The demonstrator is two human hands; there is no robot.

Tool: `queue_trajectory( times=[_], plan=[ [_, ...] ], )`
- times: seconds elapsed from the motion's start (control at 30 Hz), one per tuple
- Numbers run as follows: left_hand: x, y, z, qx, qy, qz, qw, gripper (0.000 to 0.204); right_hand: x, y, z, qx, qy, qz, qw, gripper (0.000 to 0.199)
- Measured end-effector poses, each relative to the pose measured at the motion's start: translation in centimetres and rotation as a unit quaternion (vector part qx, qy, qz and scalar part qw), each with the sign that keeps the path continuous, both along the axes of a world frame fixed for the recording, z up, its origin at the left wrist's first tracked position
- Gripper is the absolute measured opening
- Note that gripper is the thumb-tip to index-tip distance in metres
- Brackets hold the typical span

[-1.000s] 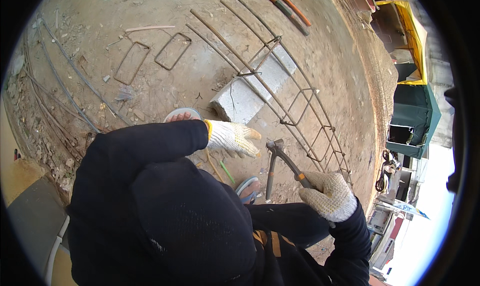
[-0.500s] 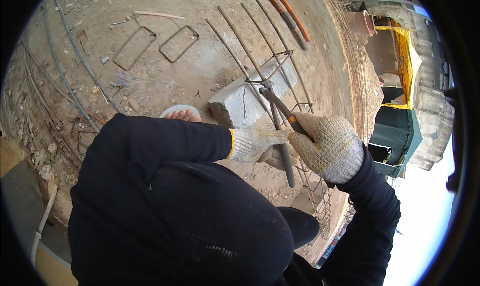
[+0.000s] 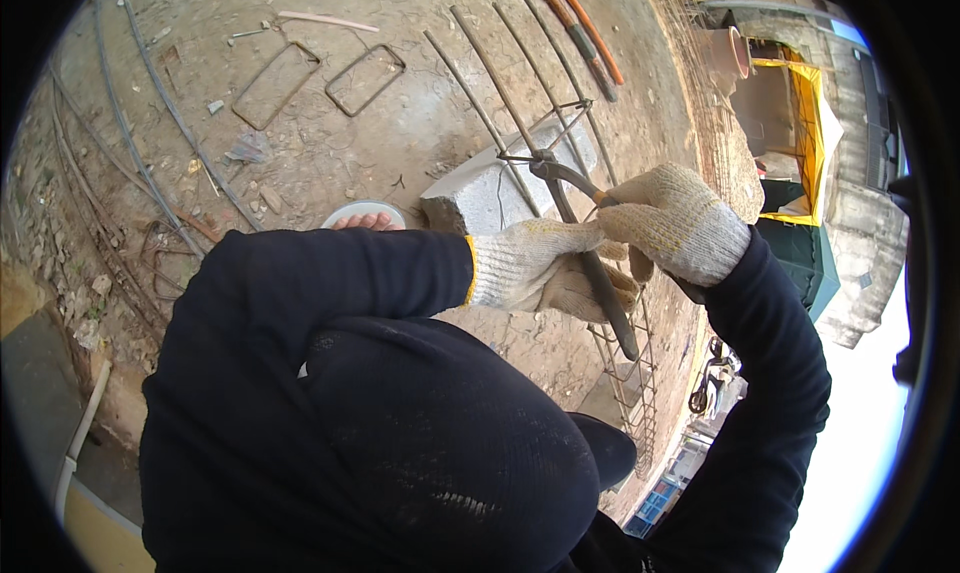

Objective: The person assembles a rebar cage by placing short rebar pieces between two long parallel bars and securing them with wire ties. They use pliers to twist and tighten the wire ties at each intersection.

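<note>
Dark long-handled pincers [image 3: 610, 313] have their jaws at a joint of the rebar cage [image 3: 497, 68], where a bent stirrup crosses a long bar. My right hand [image 3: 680, 223], in a knitted off-white glove, is closed around the upper handle, which shows an orange band. The other handle runs down across the fingers of my left hand [image 3: 525, 263], gloved alike, with the thumb over it and the fingers curled behind. Part of the left fingers' grip is hidden by the handle. Beneath the bars sits a pale concrete block [image 3: 470, 191].
Two loose rectangular stirrups [image 3: 365, 80] lie on the dirt ahead. Long bars [image 3: 165, 103] run along the left. Orange pipes [image 3: 580, 28] lie at the top. A bare foot in a light sandal [image 3: 365, 216] is beside the block. Yellow-edged [image 3: 800, 143] and green tents stand at right.
The pincers have turned, their lower handle end swinging right and slightly up. My right hand has moved up and slightly right. My left hand has shifted slightly right and up.
</note>
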State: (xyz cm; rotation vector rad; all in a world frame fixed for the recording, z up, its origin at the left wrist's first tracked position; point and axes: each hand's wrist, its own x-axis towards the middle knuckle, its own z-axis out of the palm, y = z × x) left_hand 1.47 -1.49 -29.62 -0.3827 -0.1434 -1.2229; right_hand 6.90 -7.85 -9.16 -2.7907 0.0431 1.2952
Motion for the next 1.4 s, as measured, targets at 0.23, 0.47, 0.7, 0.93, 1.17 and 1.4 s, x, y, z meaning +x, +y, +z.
queue_trajectory(
  times=[0.23,0.47,0.7,0.93,1.17,1.4],
  plan=[
    [-0.2,-0.1,0.6,0.01,-0.03,0.013,0.999,0.043,-2.3,-1.4,-0.2,0.073,-0.012,-0.102,0.992,0.041],
    [-1.1,-0.8,-0.7,0.247,-0.138,0.043,0.958,0.029,-5.4,-3.0,-1.4,0.016,0.077,-0.324,0.943,0.057],
    [-0.8,1.9,-1.3,0.244,-0.188,0.048,0.95,0.027,-7.1,-5.2,-3.8,0.36,0.286,-0.503,0.732,0.033],
    [-1.9,3.2,-1.4,0.156,-0.125,0.046,0.979,0.045,-10.7,-3.0,-7.3,0.448,0.137,-0.615,0.634,0.047],
    [-2.2,5.2,-4.0,0.121,-0.026,-0.026,0.992,0.07,-14.7,3.3,-13.1,0.66,0.028,-0.638,0.395,0.051],
    [-1.2,7.3,-1.0,0.333,-0.051,0.01,0.942,0.061,-16.4,1.2,-12.3,0.708,0.189,-0.545,0.407,0.046]
  ],
)
